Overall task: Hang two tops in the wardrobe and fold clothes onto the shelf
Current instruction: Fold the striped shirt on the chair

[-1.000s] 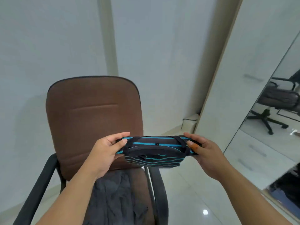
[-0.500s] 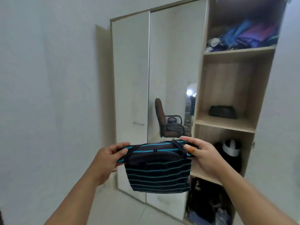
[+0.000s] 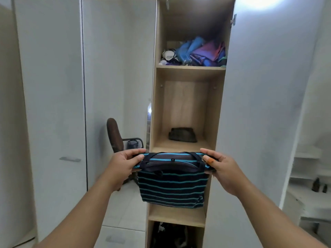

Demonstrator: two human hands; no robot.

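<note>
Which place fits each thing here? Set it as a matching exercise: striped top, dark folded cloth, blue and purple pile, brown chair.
Things:
1. striped top
2. dark folded cloth
3. blue and purple pile
4. brown chair

Places:
A. on the top shelf
B. seen in the mirror door
C. held at both ends by the left hand and right hand
D. on the middle shelf, at the back

Pairs: 1-C, 2-D, 3-A, 4-B
</note>
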